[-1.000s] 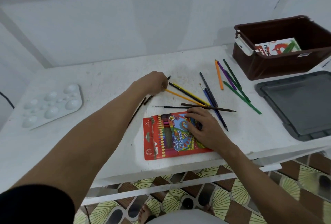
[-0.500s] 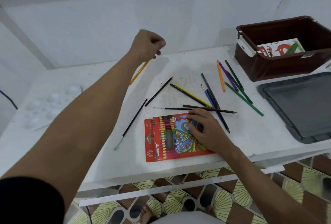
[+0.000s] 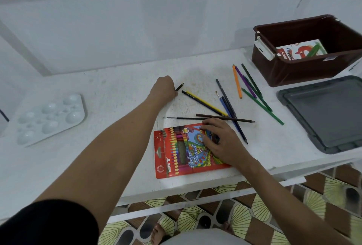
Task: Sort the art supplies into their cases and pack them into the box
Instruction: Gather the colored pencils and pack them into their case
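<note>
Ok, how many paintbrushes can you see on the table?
2: a thin black brush just above the red pencil case, and a blue-handled brush right of the yellow pencil. More may hide under the left arm.

Glossy cardboard pencil case (image 3: 182,152), glossy white plastic palette (image 3: 49,117), matt speckled table (image 3: 117,80), brown plastic box (image 3: 290,70).

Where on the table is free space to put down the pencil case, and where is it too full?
Bare table lies between the palette and the left hand, and along the back wall. Crowded: the loose pencils between the case and the box. The lid fills the right edge.
</note>
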Available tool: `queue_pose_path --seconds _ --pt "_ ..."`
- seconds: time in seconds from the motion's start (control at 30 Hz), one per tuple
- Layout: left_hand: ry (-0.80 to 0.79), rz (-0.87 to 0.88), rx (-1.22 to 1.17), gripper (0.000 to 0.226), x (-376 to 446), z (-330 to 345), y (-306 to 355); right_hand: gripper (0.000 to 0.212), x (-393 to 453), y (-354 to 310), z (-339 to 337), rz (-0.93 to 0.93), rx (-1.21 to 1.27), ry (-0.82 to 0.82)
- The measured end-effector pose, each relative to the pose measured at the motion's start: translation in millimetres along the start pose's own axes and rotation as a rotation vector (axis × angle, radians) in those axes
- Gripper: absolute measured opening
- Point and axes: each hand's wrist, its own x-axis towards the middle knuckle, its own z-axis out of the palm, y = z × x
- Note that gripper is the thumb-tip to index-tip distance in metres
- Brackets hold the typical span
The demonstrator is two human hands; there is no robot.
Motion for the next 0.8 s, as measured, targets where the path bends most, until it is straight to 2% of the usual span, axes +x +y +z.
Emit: queue_pose_path --seconds 0.1,0.17,0.3,0.4,0.57,0.67,0.8 --pt "-0.032 0.020 -0.029 0.019 -7 -10 3 0.033 0 0 0 -0.006 -0.007 0.007" --pt "0.002 0.045 -0.105 0.023 -17 -29 7 0.032 0 0 0 -0.010 -0.010 0.009" --pt "0.177 0.041 -0.420 0.016 -58 -85 1 0.031 0 0 0 -0.014 -0.012 0.015" --pt "0.171 -0.018 -0.716 0.014 -99 -105 -20 0.031 0 0 1 -0.018 -0.012 0.016" --pt "0.183 -0.231 -1.011 0.014 -154 -80 -70 0.031 0 -1 0 -0.018 -0.028 0.017" --pt "0.149 -0.347 -1.071 0.020 -175 -51 -89 0.029 1 -2 0 -0.018 -0.044 0.022" --pt "0.137 -0.397 -1.108 0.017 -187 -31 -96 0.028 1 -4 1 -0.019 -0.041 0.031"
